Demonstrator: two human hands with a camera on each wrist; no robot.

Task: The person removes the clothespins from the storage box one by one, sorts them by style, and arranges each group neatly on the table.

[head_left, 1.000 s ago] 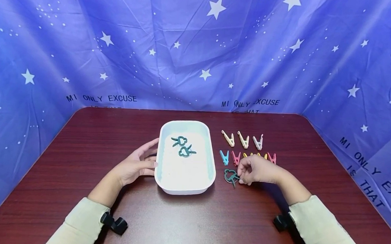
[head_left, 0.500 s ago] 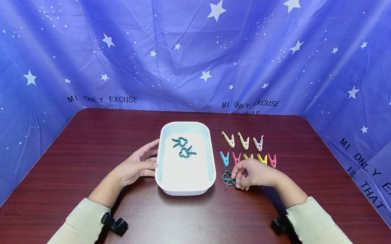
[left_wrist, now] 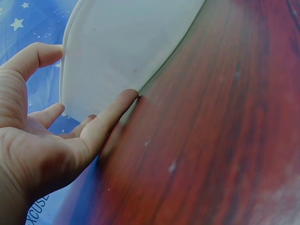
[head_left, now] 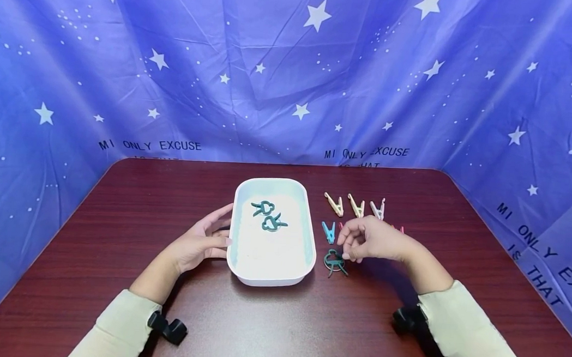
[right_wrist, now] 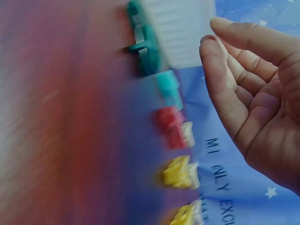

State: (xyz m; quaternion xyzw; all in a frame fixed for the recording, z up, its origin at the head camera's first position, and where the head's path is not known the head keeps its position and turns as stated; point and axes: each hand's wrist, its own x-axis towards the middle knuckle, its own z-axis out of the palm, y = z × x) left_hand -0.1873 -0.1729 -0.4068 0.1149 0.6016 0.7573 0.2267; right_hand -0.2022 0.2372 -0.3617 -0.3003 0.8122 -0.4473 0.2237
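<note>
A white plastic tray [head_left: 306, 245] has two dark green clips [head_left: 273, 223] inside, their heads rounded and looped. My left hand [head_left: 198, 244] touches the tray's left wall, fingers spread, with fingertips against the rim and wall in the left wrist view. Another dark green clip [head_left: 334, 261] lies on the table just right of the tray. Right above this clip is my right hand [head_left: 373, 238], its fingers loosely bent, nothing between thumb and fingertips in the right wrist view. It hides part of a row of small pegs, including a blue peg [head_left: 328, 232] and a red peg [right_wrist: 171, 126].
Behind that row stand two cream pegs [head_left: 355, 205] and a pale grey peg [head_left: 377, 208]. Yellow pegs [right_wrist: 178, 173] show in the right wrist view. The dark red wooden table [head_left: 267, 330] ends at a blue starry curtain [head_left: 271, 90].
My right hand shifted the green clip slightly left and turned it so its legs point toward me, then let go and lifted a little. My left hand and the tray stay put.
</note>
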